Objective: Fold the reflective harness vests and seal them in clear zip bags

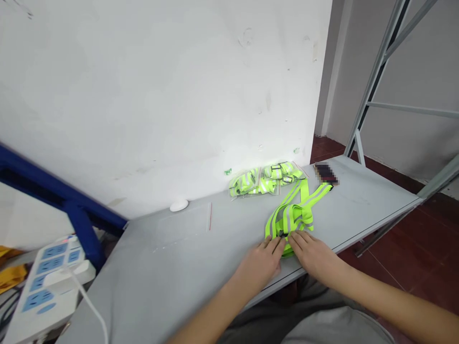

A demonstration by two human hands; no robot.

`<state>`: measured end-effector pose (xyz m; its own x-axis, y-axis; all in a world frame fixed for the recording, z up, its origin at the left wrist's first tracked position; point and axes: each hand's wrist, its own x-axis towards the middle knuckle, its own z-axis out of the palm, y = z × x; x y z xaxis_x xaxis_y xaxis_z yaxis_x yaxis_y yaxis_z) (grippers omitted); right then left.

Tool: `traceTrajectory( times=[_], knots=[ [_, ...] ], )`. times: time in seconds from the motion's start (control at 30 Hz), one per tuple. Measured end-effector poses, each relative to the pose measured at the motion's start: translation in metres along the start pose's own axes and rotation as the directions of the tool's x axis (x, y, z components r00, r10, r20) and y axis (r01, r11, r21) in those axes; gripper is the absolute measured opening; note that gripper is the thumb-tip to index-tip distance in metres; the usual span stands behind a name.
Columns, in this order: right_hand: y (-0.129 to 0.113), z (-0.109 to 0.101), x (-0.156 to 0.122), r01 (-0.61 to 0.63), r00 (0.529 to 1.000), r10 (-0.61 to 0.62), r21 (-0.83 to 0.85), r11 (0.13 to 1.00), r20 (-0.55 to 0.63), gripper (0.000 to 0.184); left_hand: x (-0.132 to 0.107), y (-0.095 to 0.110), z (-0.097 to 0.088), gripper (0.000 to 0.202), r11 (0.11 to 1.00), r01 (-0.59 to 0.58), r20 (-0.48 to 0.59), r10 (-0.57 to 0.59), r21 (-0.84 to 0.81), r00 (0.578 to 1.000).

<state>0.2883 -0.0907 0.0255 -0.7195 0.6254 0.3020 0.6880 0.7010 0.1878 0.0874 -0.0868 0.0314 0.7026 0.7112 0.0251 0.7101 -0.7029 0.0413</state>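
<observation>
Nearest us, our left hand (260, 260) and right hand (311, 253) rest side by side at the desk's (172, 267) front edge, fingers (274, 243) curled onto the near end of a neon reflective strap vest (292, 217); they seem to pinch a small dark buckle between them, though the view is too soft to be sure. The vest lies bunched just inside the edge, its straps trailing back toward a dark blurred object (325, 173). We judge the risk here: so close to the lip, a tug could slide the bundle off into our lap, or the loose straps could snag. Open grey surface lies to our left. Farther back against the wall sit bagged vests (263, 179) and a white puck (178, 205). A power strip (50, 282) sits beyond the left edge.
</observation>
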Motion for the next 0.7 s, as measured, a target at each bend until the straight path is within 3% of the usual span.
traceTrajectory(
  times=[0.13,0.3,0.4,0.6,0.7],
  knots=[
    [-0.004,0.004,-0.002,0.008,0.999,-0.006,0.063,0.998,-0.038,0.044,-0.006,0.006,-0.008,0.051,0.999,0.034,0.033,-0.034,-0.010,0.999],
    [-0.018,0.020,0.012,0.204,0.978,-0.205,-0.025,0.979,-0.040,0.040,-0.028,0.015,-0.021,0.046,0.992,0.125,0.120,-0.126,0.016,0.985],
    [-0.026,0.024,0.035,0.346,0.936,-0.345,-0.009,0.938,-0.063,0.037,-0.052,0.018,-0.023,0.044,0.967,0.255,0.088,-0.254,0.000,0.963],
    [-0.043,0.022,0.093,0.594,0.804,-0.570,0.164,0.788,-0.172,0.028,-0.105,0.014,-0.025,0.055,0.884,0.466,0.102,-0.460,-0.046,0.882],
    [-0.043,0.010,0.118,0.626,0.776,-0.615,0.298,0.721,-0.142,0.021,-0.126,0.000,-0.036,0.055,0.843,0.495,-0.005,-0.507,-0.210,0.862]
  ],
)
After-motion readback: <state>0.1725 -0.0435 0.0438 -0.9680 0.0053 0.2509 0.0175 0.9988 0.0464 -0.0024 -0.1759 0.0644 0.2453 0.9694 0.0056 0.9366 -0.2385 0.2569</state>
